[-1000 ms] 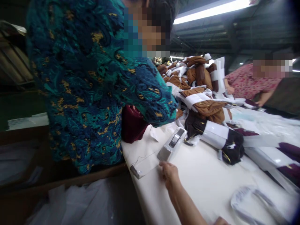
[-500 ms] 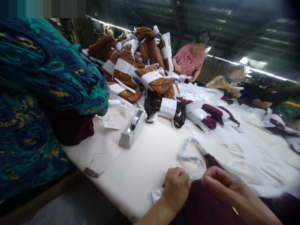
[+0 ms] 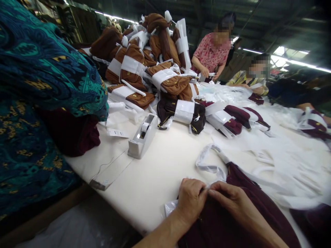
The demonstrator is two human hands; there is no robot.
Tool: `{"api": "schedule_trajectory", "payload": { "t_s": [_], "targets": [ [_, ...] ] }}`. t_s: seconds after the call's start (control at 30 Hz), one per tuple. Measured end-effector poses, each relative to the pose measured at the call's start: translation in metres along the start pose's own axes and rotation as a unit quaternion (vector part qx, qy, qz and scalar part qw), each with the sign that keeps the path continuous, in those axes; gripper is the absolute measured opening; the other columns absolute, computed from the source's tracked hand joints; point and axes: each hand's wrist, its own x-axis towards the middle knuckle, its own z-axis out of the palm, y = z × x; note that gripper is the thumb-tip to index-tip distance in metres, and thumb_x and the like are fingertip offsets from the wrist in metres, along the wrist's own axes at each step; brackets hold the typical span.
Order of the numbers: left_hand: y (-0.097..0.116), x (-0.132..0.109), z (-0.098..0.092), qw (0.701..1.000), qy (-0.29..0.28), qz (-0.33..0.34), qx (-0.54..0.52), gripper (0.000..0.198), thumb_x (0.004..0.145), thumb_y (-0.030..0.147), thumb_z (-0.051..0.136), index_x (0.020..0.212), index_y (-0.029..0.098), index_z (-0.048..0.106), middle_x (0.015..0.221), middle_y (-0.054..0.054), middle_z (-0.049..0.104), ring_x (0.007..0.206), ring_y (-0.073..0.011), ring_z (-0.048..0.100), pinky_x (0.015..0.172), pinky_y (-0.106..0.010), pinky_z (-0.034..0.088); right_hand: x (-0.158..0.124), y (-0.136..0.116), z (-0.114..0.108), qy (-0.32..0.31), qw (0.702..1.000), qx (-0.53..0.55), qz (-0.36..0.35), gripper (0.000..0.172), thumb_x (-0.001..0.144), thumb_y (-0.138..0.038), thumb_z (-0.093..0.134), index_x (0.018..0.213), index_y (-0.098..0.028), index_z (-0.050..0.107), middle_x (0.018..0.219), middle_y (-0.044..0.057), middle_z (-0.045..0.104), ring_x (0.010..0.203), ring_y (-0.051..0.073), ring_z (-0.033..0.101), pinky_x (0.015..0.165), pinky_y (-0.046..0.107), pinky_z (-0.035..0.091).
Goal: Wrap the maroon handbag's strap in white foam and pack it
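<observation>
Left of the tape dispenser (image 3: 141, 137), a co-worker's teal patterned sleeve (image 3: 51, 75) hung over the table (image 3: 160, 172), with one dark red bundle (image 3: 74, 134) under it. One tape dispenser stood on the table, grey, with its roll up. Behind it rose a heap of brown bags (image 3: 144, 58), each banded in white paper and too piled up to count. Just right of the dispenser lay one black bag (image 3: 181, 113) with a white band around its middle.

In front of the dispenser and to its right, at the table's near edge, lay the maroon bag (image 3: 248, 210), dark, soft and matte, with a white paper strip (image 3: 207, 167) looping from its top. The left hand (image 3: 191, 199) and the right hand (image 3: 230, 201) met on the bag, the fingers of both pinched together on the strip where it joined the cloth.

Further right of the dispenser lay two maroon wrapped bags (image 3: 232, 119). Behind them, two people (image 3: 212, 55) worked at the far side.
</observation>
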Motion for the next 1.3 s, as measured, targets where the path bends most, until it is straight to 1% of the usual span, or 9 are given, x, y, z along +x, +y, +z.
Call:
{"api": "schedule_trajectory", "payload": {
  "t_s": [0.13,0.23,0.33,0.47,0.57,0.67,0.77,0.97,1.3],
  "targets": [
    [-0.002,0.000,0.001,1.000,-0.001,0.002,-0.005,0.008,0.075,0.018,0.065,0.074,0.016,0.057,0.071,0.001,0.062,0.071,-0.0157,0.057,0.072,-0.031,0.035,0.001,0.008,0.005,0.034,0.999,-0.023,-0.014,0.027,0.081,-0.043,0.052,0.076,-0.019,0.063,0.075,0.001,0.062,0.074,0.017,0.055,0.069,0.024,0.042],
    [-0.001,0.002,0.001,1.000,0.002,-0.011,-0.014,0.008,0.076,0.020,0.064,0.073,0.016,0.058,0.070,0.002,0.062,0.068,-0.0149,0.056,0.070,-0.030,0.035,-0.003,0.017,0.006,0.071,0.996,-0.016,-0.049,0.023,0.079,-0.042,0.055,0.076,-0.021,0.065,0.090,0.004,0.062,0.087,0.020,0.056,0.078,0.026,0.043],
    [0.000,0.003,-0.001,1.000,0.001,-0.023,-0.018,0.008,0.074,0.020,0.065,0.072,0.017,0.059,0.069,0.002,0.063,0.068,-0.0148,0.056,0.069,-0.028,0.036,-0.011,0.026,0.003,0.121,0.990,-0.035,-0.063,0.022,0.075,-0.043,0.060,0.073,-0.022,0.065,0.111,0.006,0.054,0.103,0.023,0.051,0.085,0.029,0.043],
    [0.001,0.005,-0.003,0.999,-0.010,-0.042,-0.032,0.007,0.072,0.018,0.067,0.073,0.017,0.060,0.071,0.003,0.063,0.070,-0.0142,0.057,0.069,-0.027,0.036,-0.019,0.031,0.001,0.152,0.980,-0.103,-0.075,0.024,0.075,-0.046,0.058,0.073,-0.024,0.067,0.132,0.004,0.038,0.113,0.028,0.044,0.094,0.040,0.039],
    [0.001,0.006,-0.004,0.998,-0.015,-0.046,-0.034,0.007,0.073,0.020,0.067,0.072,0.018,0.060,0.071,0.003,0.063,0.070,-0.0139,0.057,0.070,-0.027,0.037,-0.018,0.030,0.003,0.172,0.967,-0.150,-0.115,0.022,0.076,-0.045,0.057,0.076,-0.026,0.067,0.140,0.000,0.029,0.124,0.032,0.031,0.100,0.049,0.031],
    [0.001,0.006,-0.004,0.998,-0.018,-0.043,-0.035,0.007,0.074,0.022,0.066,0.072,0.018,0.061,0.071,0.003,0.063,0.070,-0.0136,0.057,0.070,-0.026,0.037,-0.012,0.033,0.004,0.168,0.957,-0.170,-0.164,0.021,0.079,-0.043,0.056,0.078,-0.026,0.067,0.138,0.000,0.036,0.131,0.032,0.015,0.105,0.056,0.013],
    [0.001,0.005,-0.004,0.998,-0.021,-0.036,-0.039,0.007,0.075,0.023,0.065,0.074,0.017,0.061,0.072,0.003,0.064,0.070,-0.0133,0.058,0.071,-0.026,0.037,-0.004,0.041,0.003,0.135,0.958,-0.176,-0.180,0.020,0.080,-0.043,0.055,0.081,-0.026,0.065,0.130,0.002,0.046,0.132,0.031,0.015,0.104,0.060,-0.001],
    [-0.001,0.005,-0.003,0.999,-0.027,-0.017,-0.035,0.006,0.077,0.022,0.063,0.074,0.017,0.061,0.072,0.002,0.064,0.070,-0.0135,0.058,0.071,-0.026,0.038,0.008,0.051,0.000,0.122,0.966,-0.151,-0.172,0.016,0.080,-0.040,0.057,0.086,-0.027,0.063,0.114,0.002,0.060,0.129,0.028,0.025,0.104,0.060,-0.002],
    [-0.003,0.005,-0.001,0.999,-0.042,-0.004,-0.003,0.005,0.074,0.018,0.061,0.079,0.018,0.059,0.076,0.001,0.064,0.074,-0.0155,0.058,0.073,-0.028,0.039,0.013,0.052,-0.002,0.108,0.976,-0.125,-0.139,0.019,0.078,-0.042,0.058,0.082,-0.024,0.062,0.104,0.003,0.064,0.124,0.026,0.034,0.107,0.054,0.001]
  ]
}}
